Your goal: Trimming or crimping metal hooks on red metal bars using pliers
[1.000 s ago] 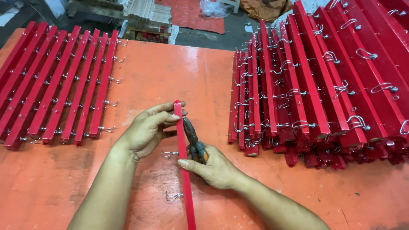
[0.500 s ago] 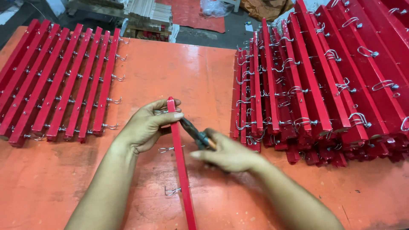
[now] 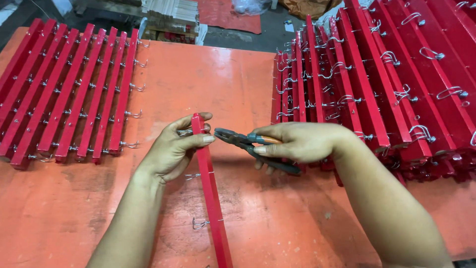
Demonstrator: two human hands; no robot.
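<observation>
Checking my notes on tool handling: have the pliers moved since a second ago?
Yes. The pliers have swung from upright against the red strip to lying sideways, jaws pointing left at its top end, held in the right hand.

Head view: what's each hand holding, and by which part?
Left hand grips the long red wooden slat with wire hooks near its top end. Right hand holds the dark metal pliers by the handles.

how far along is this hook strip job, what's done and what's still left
Looks done: a flat row of red hooked strips at far left. In hand: the left hand grips one red strip near its top end, the right hand points pliers at it. Possibly left: the large stack of strips at right.
</observation>
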